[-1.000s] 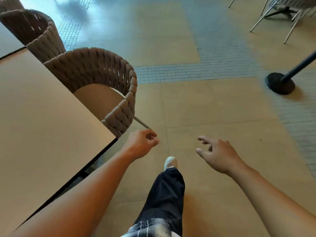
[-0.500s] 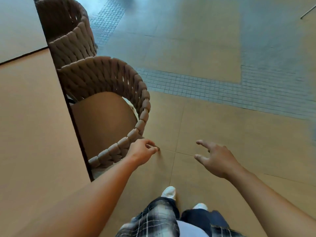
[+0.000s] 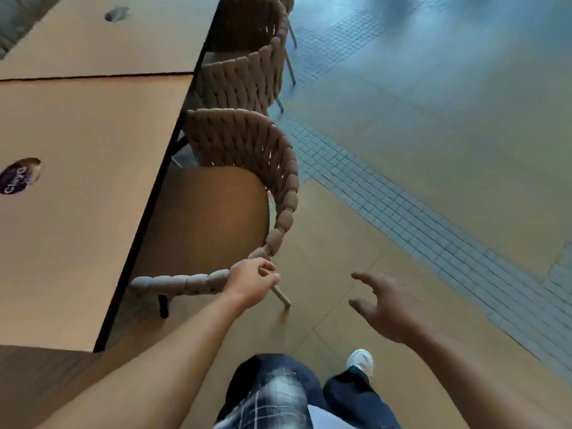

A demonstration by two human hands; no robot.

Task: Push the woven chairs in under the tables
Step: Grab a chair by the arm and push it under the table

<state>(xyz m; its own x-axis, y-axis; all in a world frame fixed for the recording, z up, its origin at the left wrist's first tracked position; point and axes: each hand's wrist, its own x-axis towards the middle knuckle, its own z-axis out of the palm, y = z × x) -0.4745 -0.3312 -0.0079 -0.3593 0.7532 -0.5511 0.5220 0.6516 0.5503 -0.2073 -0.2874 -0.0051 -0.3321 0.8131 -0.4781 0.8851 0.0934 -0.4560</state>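
Note:
A woven chair [image 3: 278,168] with a round brown seat stands beside the long wooden table [image 3: 77,212], its seat partly tucked below the table edge. My left hand [image 3: 252,281] grips the near corner of its braided rim, fingers curled round the weave. My right hand [image 3: 387,305] hovers over the floor to the right of the chair, fingers spread and holding nothing. A second woven chair [image 3: 247,60] sits further along the same table side, pushed close to the edge.
A second tabletop [image 3: 117,41] butts against the first, beyond a dark seam. A dark round sticker [image 3: 18,176] lies on the near table. Tan floor with a grey mosaic strip [image 3: 433,224] spreads to the right. My legs and white shoe [image 3: 360,360] are below.
My view has swung left over the table. My left hand went from just beside the chair's rim to gripping it. The right hand stays open in the air.

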